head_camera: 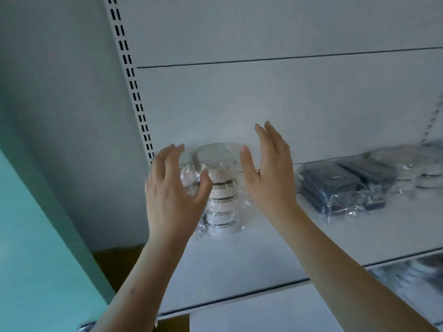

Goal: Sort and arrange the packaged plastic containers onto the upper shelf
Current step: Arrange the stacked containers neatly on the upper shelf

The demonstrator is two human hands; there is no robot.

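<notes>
Centre of the frame: a wrapped stack of round containers (221, 188), clear tubs with white and dark bands, sealed in crinkled clear film, upright on the white upper shelf (251, 259) close against the back panel (263, 104). Left of the stack, the left hand (172, 188), fingers spread and loosely bent, thumb across the front of the film; cannot tell whether touching or just short of it. Right of the stack, the right hand (268, 176), wide and flat, fingers straight and pointing upward, palm toward the pack, thumb tip near the film's top edge, holding nothing. Further right on the same shelf, a wrapped pack of dark blue flat boxes (345, 185), well apart from the stack. Beyond that, at the right edge, another film pack of round white-banded tubs (422, 173), blurred. Lower right, under the shelf edge, more film-wrapped goods (417, 276), too blurred to tell. Upper left, a slotted upright (134, 85) along the back panel; far left, a teal wall (36, 236).
</notes>
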